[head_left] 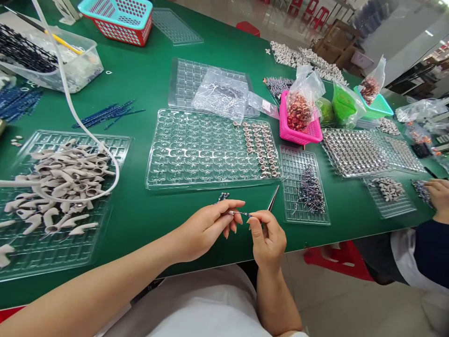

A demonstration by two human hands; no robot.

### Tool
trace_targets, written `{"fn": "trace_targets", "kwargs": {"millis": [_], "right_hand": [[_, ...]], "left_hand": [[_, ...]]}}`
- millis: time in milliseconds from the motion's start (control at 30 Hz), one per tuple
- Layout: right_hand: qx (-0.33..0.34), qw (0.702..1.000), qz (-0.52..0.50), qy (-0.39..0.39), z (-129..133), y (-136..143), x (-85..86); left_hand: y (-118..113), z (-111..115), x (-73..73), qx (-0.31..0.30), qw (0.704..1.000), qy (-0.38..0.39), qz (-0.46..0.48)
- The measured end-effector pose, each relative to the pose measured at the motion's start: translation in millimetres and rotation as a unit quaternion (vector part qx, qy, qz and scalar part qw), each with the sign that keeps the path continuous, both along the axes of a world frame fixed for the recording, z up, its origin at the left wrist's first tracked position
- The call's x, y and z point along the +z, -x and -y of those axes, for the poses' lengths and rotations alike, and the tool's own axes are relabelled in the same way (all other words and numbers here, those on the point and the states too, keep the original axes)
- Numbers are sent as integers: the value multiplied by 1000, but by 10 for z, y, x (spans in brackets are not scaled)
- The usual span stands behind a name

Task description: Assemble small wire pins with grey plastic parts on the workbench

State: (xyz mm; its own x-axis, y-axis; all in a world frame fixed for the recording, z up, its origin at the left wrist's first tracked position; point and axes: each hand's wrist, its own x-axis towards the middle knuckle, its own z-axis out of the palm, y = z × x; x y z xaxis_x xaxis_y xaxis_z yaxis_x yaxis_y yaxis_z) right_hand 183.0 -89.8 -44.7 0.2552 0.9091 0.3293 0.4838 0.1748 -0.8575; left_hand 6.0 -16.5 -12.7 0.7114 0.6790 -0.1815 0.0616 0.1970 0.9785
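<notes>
Near the table's front edge, my left hand (206,230) is closed on a small whitish part (231,213) with thin wires running from it to the right. The fingertips of my right hand (268,236) pinch a small dark component (249,215) at the other end of those wires. Metal tweezers (273,197) lie just beyond my right hand. A few dark components (223,196) rest on the table behind my left hand. Farther back is a clear tray (196,150) whose right columns hold small beige parts (261,150).
A tray (289,210) of dark wired components stands to the right, near a pink basket (300,135). Beige curved shells (66,178) are heaped at the left, crossed by a white tube (70,100). A co-worker's hand (438,196) is at the far right.
</notes>
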Motion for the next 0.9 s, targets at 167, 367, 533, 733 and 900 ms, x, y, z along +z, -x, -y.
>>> {"fn": "trace_targets", "kwargs": {"millis": [167,367,533,733,900], "right_hand": [[-5,1000,-1,-5,1,-1,-3],[4,1000,5,-26,-2,3,-1],[25,997,39,-60,-8,13,1],[41,993,79,-77,-31,31,18],[44,991,96,-79,-45,30,35]], "left_hand": [[-10,-10,11,-1,1000,1,2],[-8,-19,2,-3,1000,-3,-7],[3,-15,21,1,999,-32,-40],[-6,34,-33,7,979,-182,-92],[2,49,-94,5,953,-286,-98]]}}
